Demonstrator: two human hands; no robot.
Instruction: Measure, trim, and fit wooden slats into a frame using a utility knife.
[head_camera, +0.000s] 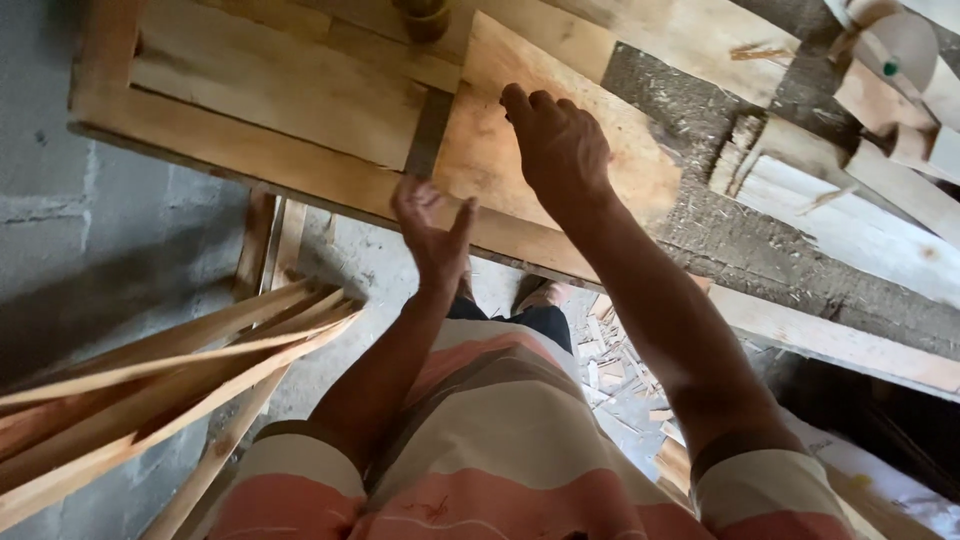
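My right hand (558, 145) lies palm down on a flat plywood sheet (500, 150) that rests on a wooden workbench; its fingers are loosely bent and hold nothing. My left hand (432, 228) hovers at the bench's near edge, just below a dark metal square blade (430, 135) that lies beside the plywood. The left fingers are spread apart and empty. A wooden frame (240, 140) lies on the bench to the left of the blade.
A bundle of thin wooden slats (150, 375) leans at the lower left. Sawn planks (850, 210) and sawdust cover the bench at the right. Wood offcuts (615, 365) litter the concrete floor near my feet.
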